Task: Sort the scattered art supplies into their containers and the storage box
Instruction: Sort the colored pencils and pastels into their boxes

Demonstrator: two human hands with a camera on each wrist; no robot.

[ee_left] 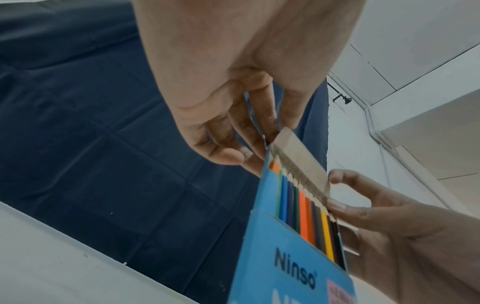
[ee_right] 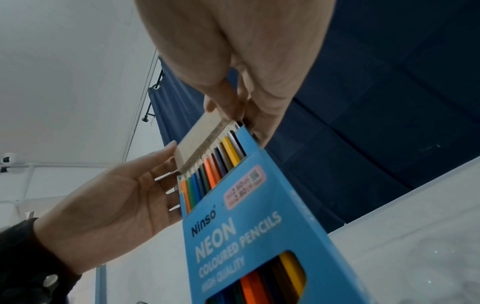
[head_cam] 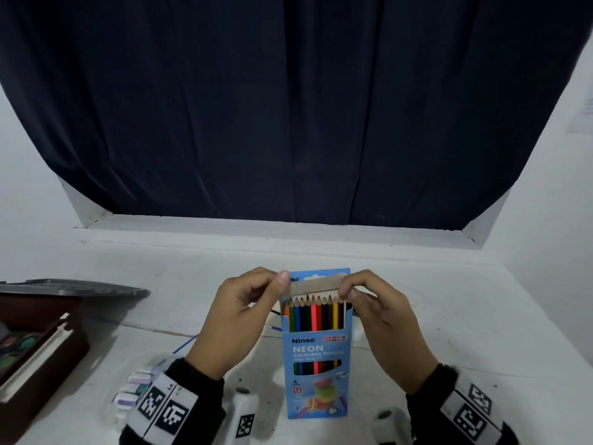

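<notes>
Far left of the pencil box (head_cam: 316,364), well apart from it: a dark brown storage box (head_cam: 61,354) standing open, grey lid (head_cam: 73,287) tipped up behind, round watercolour pans (head_cam: 16,346) and a long white case (head_cam: 35,361) lying inside. Nearer the pencil box, low and to its left, a cluster of capped markers (head_cam: 134,388) on the white table (head_cam: 449,316), partly hidden under the left sleeve (head_cam: 179,403). A thin blue stick (head_cam: 185,344) peeking out behind the left wrist, too little visible to name.

Left hand (head_cam: 239,313) up at the pencil box's top left corner, thumb and fingers curled, pinching the left end of the brown cardboard flap (head_cam: 316,285). From the left wrist view, fingertips (ee_left: 241,153) tucked right behind that corner.

Centre stage: the blue "Ninso Neon Coloured Pencils" box, upright, base on the table, top open, flap bent forward over a row of sharpened pencils (head_cam: 316,311) — orange, green, blues, red, yellow, dark shades. Every tip standing just under the flap edge.

Right hand (head_cam: 382,319) mirroring on the pencil box's top right corner, thumb in front, fingers curled behind, pinching the flap's right end. Black sleeve (head_cam: 449,403) with a printed marker band below.

Behind the pencil box, a dark navy curtain (head_cam: 288,107) filling the window recess.
</notes>
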